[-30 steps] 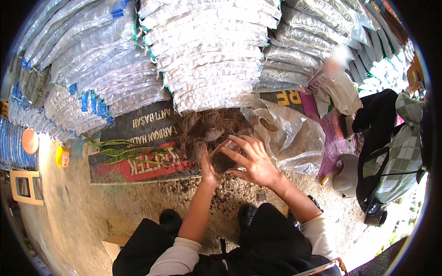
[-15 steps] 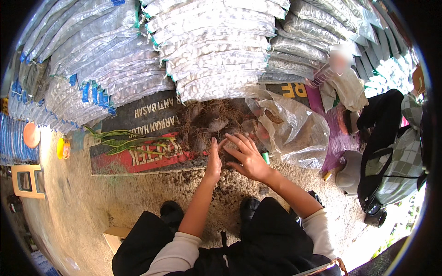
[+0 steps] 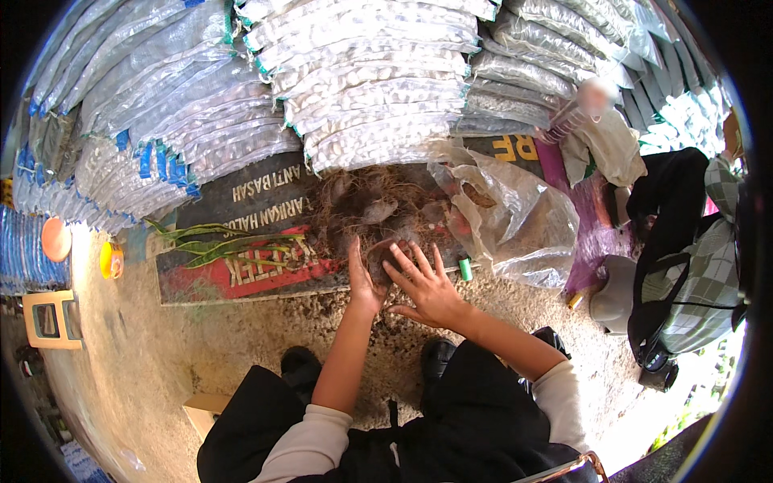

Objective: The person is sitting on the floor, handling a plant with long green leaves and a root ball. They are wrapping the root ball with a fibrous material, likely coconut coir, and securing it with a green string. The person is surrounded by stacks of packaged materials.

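Note:
A dark brown, rounded piece [image 3: 379,256], perhaps coconut husk, sits between my two hands at the near edge of a fibrous pile. My left hand [image 3: 364,279] stands on edge along its left side, fingers stretched out. Flat and spread, my right hand [image 3: 425,283] covers its right side, the fingertips touching it. Whether the piece rests on the board or is held up is hidden. Just beyond lies the tangled heap of brown fibres and husk chunks [image 3: 378,211]. To the left are long green striped leaves [image 3: 229,245], and a small green cylinder [image 3: 465,270] is right of my right hand.
Under the pile is a black and red printed board [image 3: 266,193]. A crumpled clear plastic bag [image 3: 531,233] lies to the right. Stacked filled sacks [image 3: 370,88] line the back. Another person [image 3: 600,145] sits at right, near a checked backpack [image 3: 692,298]. A yellow stool [image 3: 50,320] stands left.
My hands have shifted slightly; the right fingers have spread wider and the left fingers tilt leftward. The brown piece between them shows more plainly now.

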`<state>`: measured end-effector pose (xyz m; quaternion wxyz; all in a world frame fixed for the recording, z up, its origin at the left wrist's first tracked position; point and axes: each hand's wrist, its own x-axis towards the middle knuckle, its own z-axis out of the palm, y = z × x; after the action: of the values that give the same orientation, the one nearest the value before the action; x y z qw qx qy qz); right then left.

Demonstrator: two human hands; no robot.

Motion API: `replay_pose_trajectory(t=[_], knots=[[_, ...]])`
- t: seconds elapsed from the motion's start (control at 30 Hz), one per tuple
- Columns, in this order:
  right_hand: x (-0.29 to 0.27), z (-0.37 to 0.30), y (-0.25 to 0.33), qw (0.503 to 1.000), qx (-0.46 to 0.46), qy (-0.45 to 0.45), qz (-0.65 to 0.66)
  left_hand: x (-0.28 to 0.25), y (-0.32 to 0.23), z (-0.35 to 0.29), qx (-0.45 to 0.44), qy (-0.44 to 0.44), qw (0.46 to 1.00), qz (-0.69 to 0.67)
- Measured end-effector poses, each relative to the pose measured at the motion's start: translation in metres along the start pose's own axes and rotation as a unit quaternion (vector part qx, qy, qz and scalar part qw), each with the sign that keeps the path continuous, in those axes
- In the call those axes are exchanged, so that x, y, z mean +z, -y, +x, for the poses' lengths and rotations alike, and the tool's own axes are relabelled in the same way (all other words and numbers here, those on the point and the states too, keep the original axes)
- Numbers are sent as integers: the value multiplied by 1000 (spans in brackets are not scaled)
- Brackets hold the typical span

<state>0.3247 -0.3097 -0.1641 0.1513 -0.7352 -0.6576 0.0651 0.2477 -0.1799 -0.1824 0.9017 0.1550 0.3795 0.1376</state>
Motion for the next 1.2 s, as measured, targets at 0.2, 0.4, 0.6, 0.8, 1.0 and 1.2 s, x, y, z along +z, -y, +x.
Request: replay_pose_trajectory(t=[0.2,0.4,0.6,0.8,1.0,1.2], knots=[[-25,10,-1,1000,2,-1,-27,6,0,3,44,39,998,-16],[4,2,6,998,21,33,51,-17,25,16,-13,-11,998,-64],[5,1,-6,986,10,24,165,-52,31,26,32,-44,996,-69],[7,-3,-11,980,42,-21,193,-70,12,35,48,-83,995,-26],[0,2,-14,983,48,-56,166,-17,11,11,17,-3,998,67],[3,8,-11,984,46,-60,160,-47,28,37,78,-20,977,198]])
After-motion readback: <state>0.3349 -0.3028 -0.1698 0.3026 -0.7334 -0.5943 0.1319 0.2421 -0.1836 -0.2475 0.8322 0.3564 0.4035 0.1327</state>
